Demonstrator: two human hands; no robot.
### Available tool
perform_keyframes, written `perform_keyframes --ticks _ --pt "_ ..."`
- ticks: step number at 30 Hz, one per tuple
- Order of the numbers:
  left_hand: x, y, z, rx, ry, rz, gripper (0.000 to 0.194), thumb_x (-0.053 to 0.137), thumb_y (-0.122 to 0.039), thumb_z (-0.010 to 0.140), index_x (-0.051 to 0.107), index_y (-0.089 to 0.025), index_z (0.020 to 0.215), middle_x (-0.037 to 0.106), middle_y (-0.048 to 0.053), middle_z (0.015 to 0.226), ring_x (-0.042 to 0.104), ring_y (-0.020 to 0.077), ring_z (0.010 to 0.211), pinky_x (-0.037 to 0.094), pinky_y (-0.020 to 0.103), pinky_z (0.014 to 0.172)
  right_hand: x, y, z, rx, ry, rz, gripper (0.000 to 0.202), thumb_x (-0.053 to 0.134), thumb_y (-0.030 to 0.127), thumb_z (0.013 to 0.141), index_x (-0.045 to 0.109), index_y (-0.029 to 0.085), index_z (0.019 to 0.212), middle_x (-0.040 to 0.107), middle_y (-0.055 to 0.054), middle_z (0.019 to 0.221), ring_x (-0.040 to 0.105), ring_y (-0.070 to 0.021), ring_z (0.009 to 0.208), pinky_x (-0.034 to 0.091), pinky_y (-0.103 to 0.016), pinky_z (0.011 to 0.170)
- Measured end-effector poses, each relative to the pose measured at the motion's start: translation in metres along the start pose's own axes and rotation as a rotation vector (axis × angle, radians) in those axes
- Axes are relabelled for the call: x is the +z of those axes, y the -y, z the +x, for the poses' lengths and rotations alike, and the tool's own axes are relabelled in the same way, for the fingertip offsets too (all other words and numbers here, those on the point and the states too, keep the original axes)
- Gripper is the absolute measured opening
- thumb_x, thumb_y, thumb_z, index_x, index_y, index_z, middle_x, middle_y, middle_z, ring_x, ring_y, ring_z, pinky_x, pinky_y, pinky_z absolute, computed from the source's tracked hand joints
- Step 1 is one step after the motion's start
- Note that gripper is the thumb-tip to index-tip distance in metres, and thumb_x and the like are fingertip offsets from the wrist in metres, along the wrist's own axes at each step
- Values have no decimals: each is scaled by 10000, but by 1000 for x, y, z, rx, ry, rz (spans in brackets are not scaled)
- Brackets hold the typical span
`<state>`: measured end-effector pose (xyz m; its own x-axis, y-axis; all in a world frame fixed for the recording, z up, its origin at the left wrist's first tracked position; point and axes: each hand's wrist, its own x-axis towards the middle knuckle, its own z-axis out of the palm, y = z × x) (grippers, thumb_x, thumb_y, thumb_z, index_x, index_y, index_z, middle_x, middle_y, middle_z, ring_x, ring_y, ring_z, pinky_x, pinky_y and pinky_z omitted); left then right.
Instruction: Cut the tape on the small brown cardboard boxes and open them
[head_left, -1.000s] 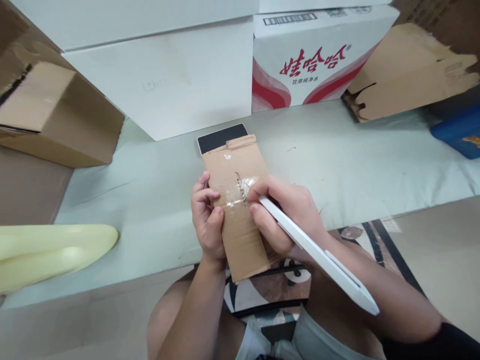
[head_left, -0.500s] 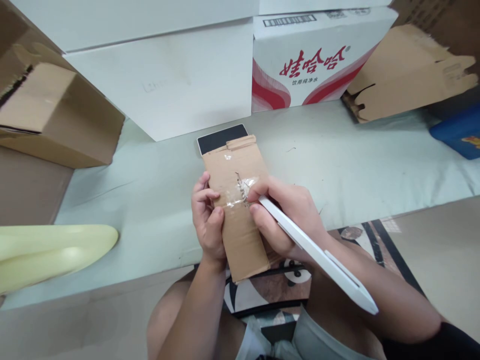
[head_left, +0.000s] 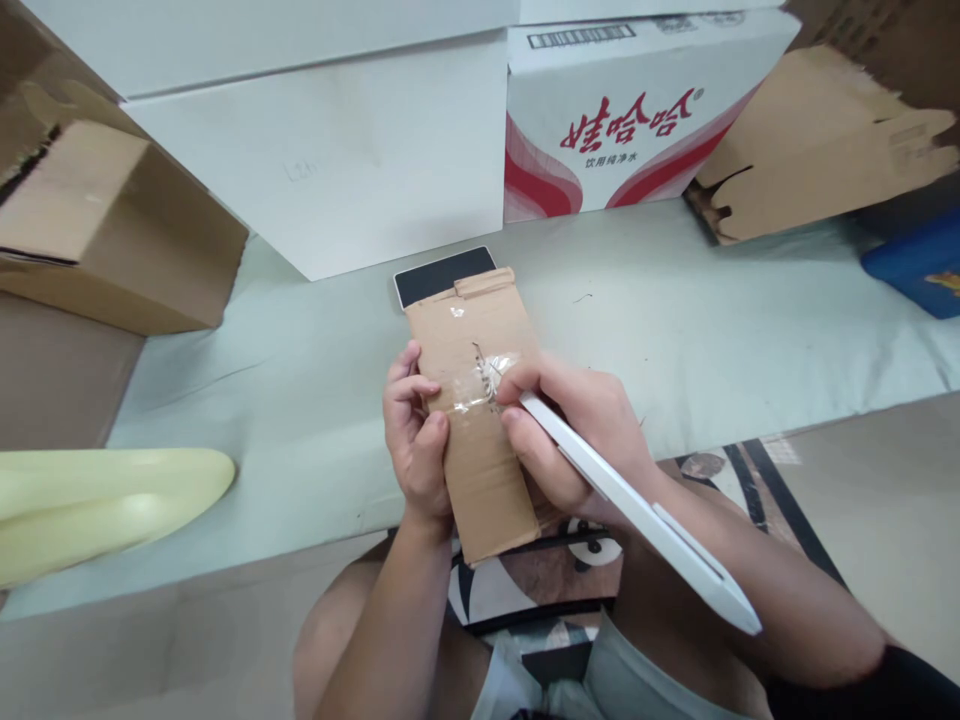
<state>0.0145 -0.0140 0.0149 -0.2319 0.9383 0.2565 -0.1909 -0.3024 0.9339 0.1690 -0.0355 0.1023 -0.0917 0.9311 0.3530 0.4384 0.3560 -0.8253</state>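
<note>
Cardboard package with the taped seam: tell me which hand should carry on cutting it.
Right hand: it grips the white cutter, tip at the tape. Left hand steadies the cardboard package.

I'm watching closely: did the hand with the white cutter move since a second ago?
No. The right hand keeps the white cutter at the same tape spot on the cardboard package.

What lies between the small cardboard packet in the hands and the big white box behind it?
In the head view, a flat black-faced device with a white edge lies on the pale sheet between the cardboard packet and the white box.
</note>
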Motion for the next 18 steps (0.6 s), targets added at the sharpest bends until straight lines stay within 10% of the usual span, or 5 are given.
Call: perform_keyframes --ticks 18 --pt "0 0 1 5 11 19 350 778 -546 803 593 -259 879 577 50 1475 445 368 1489 426 535 1186 0 1 0 10 -2 -7 57 560 215 858 582 228 807 555 68 605 446 -78 498 377 -215 528"
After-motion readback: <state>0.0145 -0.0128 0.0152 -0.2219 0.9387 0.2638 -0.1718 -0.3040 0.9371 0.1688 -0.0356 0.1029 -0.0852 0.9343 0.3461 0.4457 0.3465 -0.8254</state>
